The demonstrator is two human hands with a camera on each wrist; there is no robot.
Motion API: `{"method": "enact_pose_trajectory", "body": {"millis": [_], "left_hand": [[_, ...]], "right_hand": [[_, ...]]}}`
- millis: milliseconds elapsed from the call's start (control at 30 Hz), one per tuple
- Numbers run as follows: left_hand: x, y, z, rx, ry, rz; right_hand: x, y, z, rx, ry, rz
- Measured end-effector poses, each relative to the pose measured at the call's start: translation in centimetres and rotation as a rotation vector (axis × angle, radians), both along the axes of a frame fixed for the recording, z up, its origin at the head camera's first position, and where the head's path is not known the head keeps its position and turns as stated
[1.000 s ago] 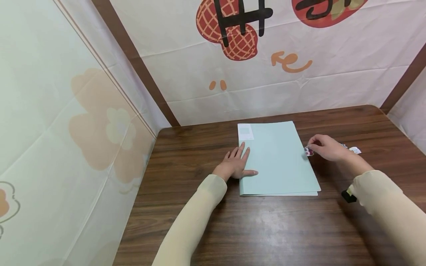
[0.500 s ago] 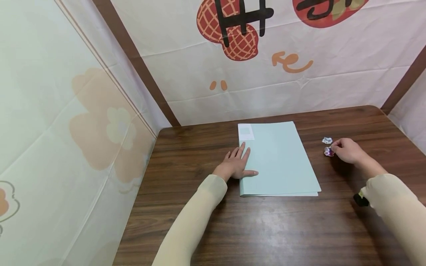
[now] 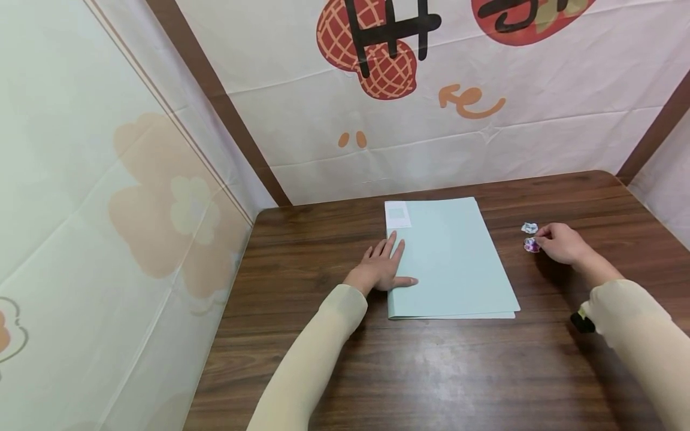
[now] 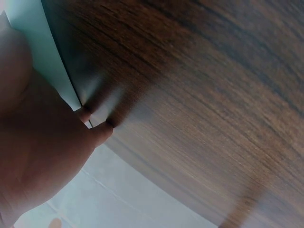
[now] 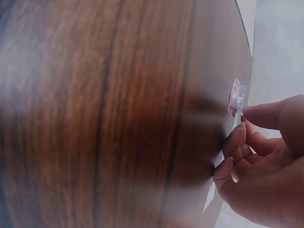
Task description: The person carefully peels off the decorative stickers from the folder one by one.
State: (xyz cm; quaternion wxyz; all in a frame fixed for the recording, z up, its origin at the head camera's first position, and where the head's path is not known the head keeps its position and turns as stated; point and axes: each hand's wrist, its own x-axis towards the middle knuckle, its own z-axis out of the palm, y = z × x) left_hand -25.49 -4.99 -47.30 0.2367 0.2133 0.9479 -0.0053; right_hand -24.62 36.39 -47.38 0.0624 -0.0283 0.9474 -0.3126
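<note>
Across the left edge of a pale green folder (image 3: pixel 458 263) lies the left hand (image 3: pixel 381 266), fingers spread and straight, thumb and two fingers on the cover, the other two fingertips on the dark brown table (image 3: pixel 442 377) beside it. The right hand (image 3: pixel 562 243) is well apart from it, to the right of the folder, its thumb and forefinger pinching the edge of a small purple and pink sticker (image 3: pixel 530 245), the other fingers curled beneath. That sticker is near the folder's right edge, apart from it; whether it touches the table, I cannot tell. Just beyond it, also right of the folder, a second sticker (image 3: pixel 530 227), whitish blue, lies on the table. At the folder's far left corner is a white label (image 3: pixel 398 214). Past the folder's far edge hangs a white cloth (image 3: pixel 312 120) printed with a red peanut and orange shapes. To the right of the folder's near right corner, a small black object (image 3: pixel 582 322) shows beside the cream right sleeve (image 3: pixel 631 323)
</note>
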Motion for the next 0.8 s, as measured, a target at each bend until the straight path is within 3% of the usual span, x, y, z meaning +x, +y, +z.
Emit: {"method": "enact_pose_trajectory", "body": {"millis": [500,800], "left_hand": [[0.54,-0.12,0.64,0.007,0.024,-0.015],[0.19,-0.02,0.01,0.013,0.016,0.004]], "right_hand": [[0.09,-0.1,-0.21,0.015,0.015,0.002],[-0.12,-0.08,-0.69,0.024,0.053,0.01]]}}
